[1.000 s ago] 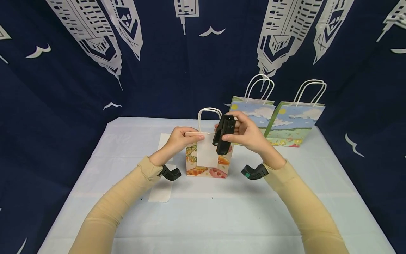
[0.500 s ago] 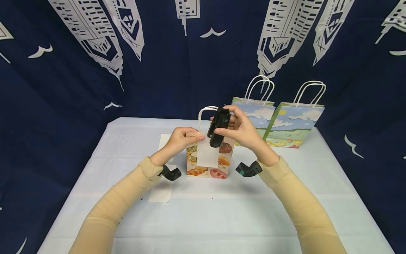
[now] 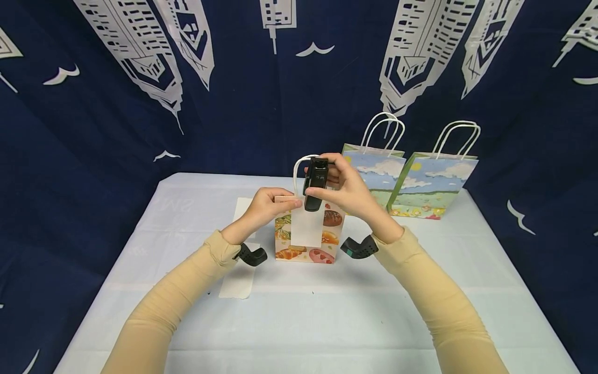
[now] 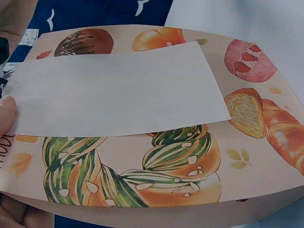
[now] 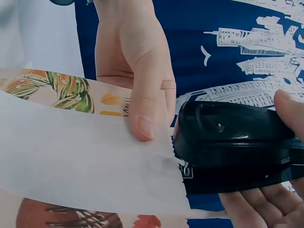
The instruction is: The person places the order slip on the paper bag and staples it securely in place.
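Observation:
My left hand [image 3: 267,208] pinches the top edge of a paper bag [image 3: 283,236] printed with breads, its thumb pressing a blank white paper slip [image 3: 306,232] flat against the bag's front. With my right hand [image 3: 347,191] I grip a black stapler [image 3: 316,174], thumb on one side and fingers on the other. In the right wrist view the stapler [image 5: 232,137] has its front end right at the top edge of slip and bag, beside the left thumb [image 5: 145,118]. The slip [image 4: 118,95] lies down the bag's front in the left wrist view. White handles [image 3: 296,174] rise partly hidden behind the stapler.
Two landscape-printed paper bags, one [image 3: 378,166] behind my right hand and another [image 3: 432,182] farther right, stand upright at the back right. White paper [image 3: 237,283] lies on the table left of the bread bag. A dark blue printed cloth [image 3: 280,114] hangs behind.
My right hand has brought the stapler leftward and slightly upward to the bag's top edge, turning it more upright. The left hand, slip and bag have stayed put.

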`<state>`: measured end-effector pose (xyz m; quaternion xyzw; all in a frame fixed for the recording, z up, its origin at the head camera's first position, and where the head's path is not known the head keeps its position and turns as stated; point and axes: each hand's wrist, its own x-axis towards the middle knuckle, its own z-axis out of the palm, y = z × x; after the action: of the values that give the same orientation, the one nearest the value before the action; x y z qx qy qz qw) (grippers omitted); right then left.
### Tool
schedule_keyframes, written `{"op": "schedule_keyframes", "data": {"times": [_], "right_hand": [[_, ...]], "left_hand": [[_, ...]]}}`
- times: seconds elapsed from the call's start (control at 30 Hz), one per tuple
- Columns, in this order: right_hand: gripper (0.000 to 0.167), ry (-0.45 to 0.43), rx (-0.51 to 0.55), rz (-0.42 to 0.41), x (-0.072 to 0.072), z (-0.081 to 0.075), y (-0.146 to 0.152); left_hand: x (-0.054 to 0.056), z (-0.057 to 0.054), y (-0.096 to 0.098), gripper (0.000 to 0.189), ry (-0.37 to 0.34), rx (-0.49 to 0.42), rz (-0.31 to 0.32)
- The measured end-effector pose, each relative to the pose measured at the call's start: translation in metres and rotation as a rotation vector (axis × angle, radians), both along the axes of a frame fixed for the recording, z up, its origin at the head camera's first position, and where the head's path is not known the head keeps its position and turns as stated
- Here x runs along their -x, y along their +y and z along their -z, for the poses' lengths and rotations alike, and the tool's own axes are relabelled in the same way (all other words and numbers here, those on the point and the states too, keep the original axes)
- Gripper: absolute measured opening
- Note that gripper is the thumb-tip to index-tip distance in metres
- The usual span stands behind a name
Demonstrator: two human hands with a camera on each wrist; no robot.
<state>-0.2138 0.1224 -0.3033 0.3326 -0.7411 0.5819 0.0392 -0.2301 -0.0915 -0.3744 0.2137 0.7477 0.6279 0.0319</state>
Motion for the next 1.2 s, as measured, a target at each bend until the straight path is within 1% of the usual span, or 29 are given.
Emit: {"op": "schedule_keyframes", "data": {"times": [0.13, 0.47, 0.6, 0.8, 0.83, 0.93, 1.03, 1.1, 1.2], "right_hand": [[0.056, -0.014, -0.006, 0.005, 0.001, 0.002, -0.001], [0.057, -0.042, -0.082, 0.031, 0.004, 0.002, -0.006], [0.058, -0.036, -0.110, 0.045, 0.002, 0.001, -0.007], [0.057, -0.018, -0.122, 0.067, 0.002, 0.002, -0.007], [0.057, -0.016, -0.122, 0.070, 0.002, 0.002, -0.007], [0.057, -0.010, -0.122, 0.080, 0.002, 0.003, -0.008], [0.057, -0.006, -0.118, 0.092, 0.003, 0.003, -0.008], [0.056, -0.007, -0.110, 0.100, 0.004, 0.004, -0.008], [0.056, -0.011, -0.095, 0.107, 0.005, 0.006, -0.007]], "left_hand": [[0.000, 0.000, 0.000, 0.019, -0.002, 0.000, 0.005], [0.000, -0.001, 0.000, 0.018, 0.004, 0.010, -0.011], [0.000, -0.002, 0.000, 0.018, 0.010, 0.012, -0.017], [0.000, -0.004, 0.001, 0.020, -0.015, 0.017, -0.013], [-0.001, -0.005, 0.001, 0.019, -0.018, 0.017, -0.012], [-0.008, -0.014, 0.001, 0.017, -0.016, 0.028, -0.012], [-0.015, -0.024, 0.003, 0.017, 0.001, 0.044, -0.015], [-0.017, -0.027, 0.003, 0.017, 0.010, 0.051, -0.017], [-0.011, -0.018, 0.003, 0.018, 0.012, 0.048, -0.018]]}}
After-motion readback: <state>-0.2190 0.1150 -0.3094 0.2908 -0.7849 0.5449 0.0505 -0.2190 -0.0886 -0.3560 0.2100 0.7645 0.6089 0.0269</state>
